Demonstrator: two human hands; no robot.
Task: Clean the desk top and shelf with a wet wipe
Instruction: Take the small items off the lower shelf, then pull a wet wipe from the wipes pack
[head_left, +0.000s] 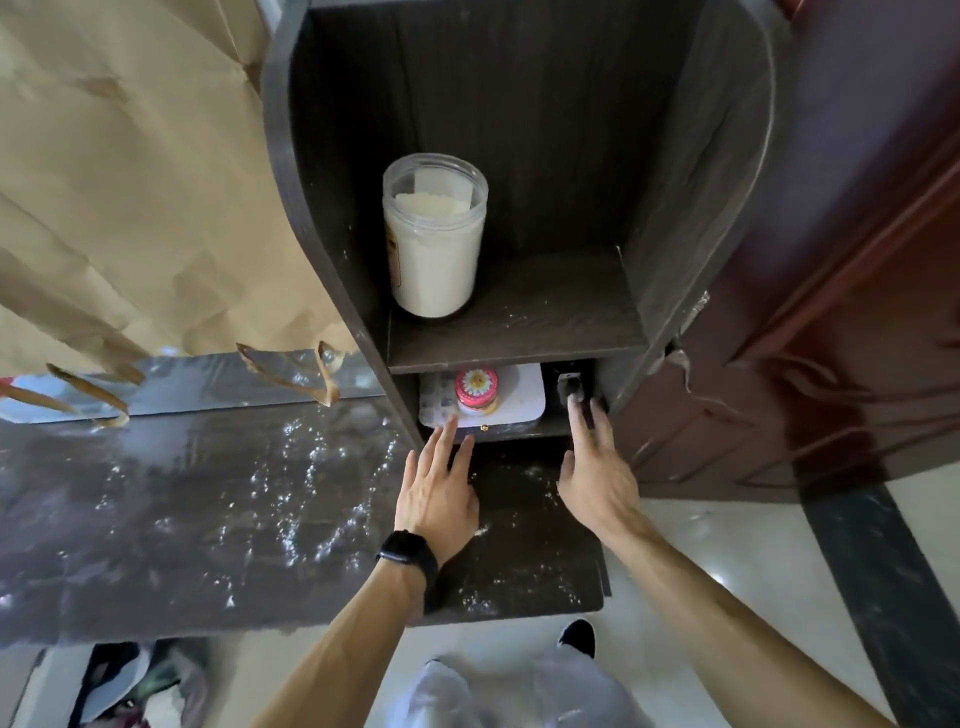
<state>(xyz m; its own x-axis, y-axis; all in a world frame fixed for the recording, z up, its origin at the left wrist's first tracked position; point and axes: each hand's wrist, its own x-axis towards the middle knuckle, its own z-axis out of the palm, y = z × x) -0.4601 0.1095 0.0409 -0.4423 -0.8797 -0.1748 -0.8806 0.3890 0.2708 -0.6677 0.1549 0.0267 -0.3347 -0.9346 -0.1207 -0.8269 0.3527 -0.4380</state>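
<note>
My left hand (439, 493): fingers straight, empty, at the white tray (519, 395) under the shelf (519, 317). My right hand (597, 467): fingers extended, touching a black item (569, 387). Wet wipe: not in view. Desk top (234, 493): powder-strewn. Risk: my reach topples the pink-lidded jar (476, 387).

You stood in a room of a home. At 12 o'clock, a wood-grain shelf unit (545, 306) held a jar (434, 244) of white powder; at 3 o'clock, a carved reddish door (841, 338); at 9 o'clock, a dusty desk top (156, 519); at 7 o'clock, clothes (135, 686) lay on floor tiles (727, 530).
</note>
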